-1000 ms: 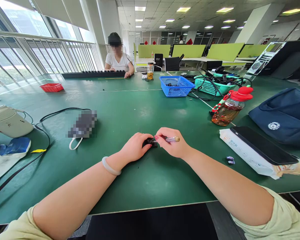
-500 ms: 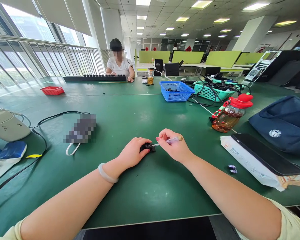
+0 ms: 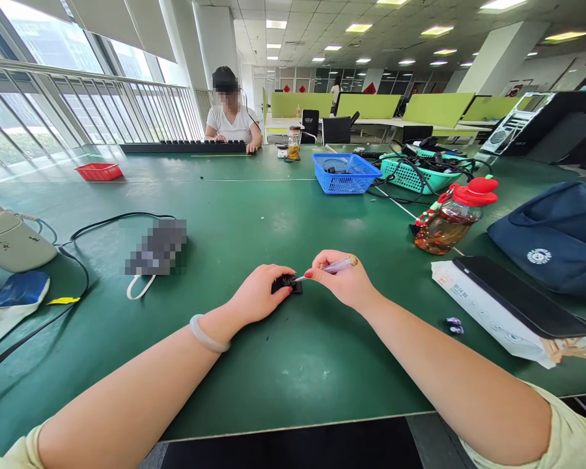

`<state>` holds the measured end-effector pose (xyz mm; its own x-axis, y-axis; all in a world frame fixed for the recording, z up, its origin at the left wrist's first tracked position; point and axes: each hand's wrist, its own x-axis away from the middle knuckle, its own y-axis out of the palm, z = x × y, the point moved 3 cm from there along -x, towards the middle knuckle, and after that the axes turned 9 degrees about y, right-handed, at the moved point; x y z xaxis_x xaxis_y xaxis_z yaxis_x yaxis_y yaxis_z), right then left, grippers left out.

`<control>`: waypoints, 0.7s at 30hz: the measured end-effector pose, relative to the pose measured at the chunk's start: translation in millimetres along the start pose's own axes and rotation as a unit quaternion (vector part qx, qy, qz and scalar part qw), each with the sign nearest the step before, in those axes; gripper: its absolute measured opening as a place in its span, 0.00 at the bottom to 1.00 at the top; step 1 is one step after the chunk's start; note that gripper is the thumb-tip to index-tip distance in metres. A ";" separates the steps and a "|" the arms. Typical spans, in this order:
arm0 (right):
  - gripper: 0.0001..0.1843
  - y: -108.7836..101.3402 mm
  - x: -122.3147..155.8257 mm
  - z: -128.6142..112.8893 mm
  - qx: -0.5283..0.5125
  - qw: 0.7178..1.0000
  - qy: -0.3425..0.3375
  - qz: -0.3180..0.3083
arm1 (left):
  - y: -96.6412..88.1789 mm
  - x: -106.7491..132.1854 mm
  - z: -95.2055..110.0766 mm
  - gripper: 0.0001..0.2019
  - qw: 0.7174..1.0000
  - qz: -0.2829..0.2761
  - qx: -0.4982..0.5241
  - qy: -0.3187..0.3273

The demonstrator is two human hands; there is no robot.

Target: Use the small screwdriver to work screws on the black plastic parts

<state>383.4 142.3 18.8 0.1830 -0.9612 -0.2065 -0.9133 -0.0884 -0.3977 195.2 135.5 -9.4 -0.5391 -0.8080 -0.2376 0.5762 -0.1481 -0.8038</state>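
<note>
On the green table (image 3: 283,397), my left hand (image 3: 258,294) grips a small black part (image 3: 288,283) between thumb and fingers, keeping it against the tabletop. What kind of part it is I cannot make out. My right hand (image 3: 342,281) pinches a small screwdriver (image 3: 338,265) with a clear, purplish handle. The thin metal shaft slants down to the left, and its tip meets the top of the black part. A pale bangle circles my left wrist.
Right of my arms lie a dark phone (image 3: 517,296) on a white packet, tiny purple items (image 3: 454,325), a red-lidded bottle (image 3: 449,218) and a blue bag (image 3: 557,241). Farther back stand a blue basket (image 3: 346,174) and a teal basket of cables (image 3: 415,174). A person (image 3: 232,120) sits opposite.
The view has shifted slightly. The screwdriver's handle is tilted a little differently, while its tip remains at the black part. My left hand keeps its grip.
</note>
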 end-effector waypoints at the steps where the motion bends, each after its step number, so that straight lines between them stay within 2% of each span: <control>1: 0.27 -0.3 0.3 0.0 0.000 1.000 0.000 0.000 | 0.3 0.1 -0.6 0.16 1.000 0.001 -0.001 -0.002; 7: 0.34 -1.4 4.7 -2.1 -0.051 0.998 -0.015 -0.019 | 1.0 -0.4 -2.1 0.17 1.000 0.006 -0.003 -0.003; 10: 0.36 -3.2 6.6 -4.4 -0.054 0.998 -0.034 0.003 | 0.7 -0.8 -2.3 0.17 1.000 0.007 -0.002 -0.003; 13: 0.35 -4.5 8.3 -7.6 -0.033 0.997 -0.066 0.022 | 0.4 -0.8 -2.3 0.17 1.000 0.009 -0.003 -0.003; 21: 0.31 -3.8 12.5 -12.0 0.047 0.986 -0.158 -0.001 | 1.4 -1.2 -3.0 0.16 1.000 0.008 -0.014 0.010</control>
<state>384.8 127.5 28.5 0.3020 -0.8307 -0.4676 -0.8778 -0.0510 -0.4763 194.8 138.0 -11.8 -0.5432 -0.7981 -0.2608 0.5674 -0.1200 -0.8146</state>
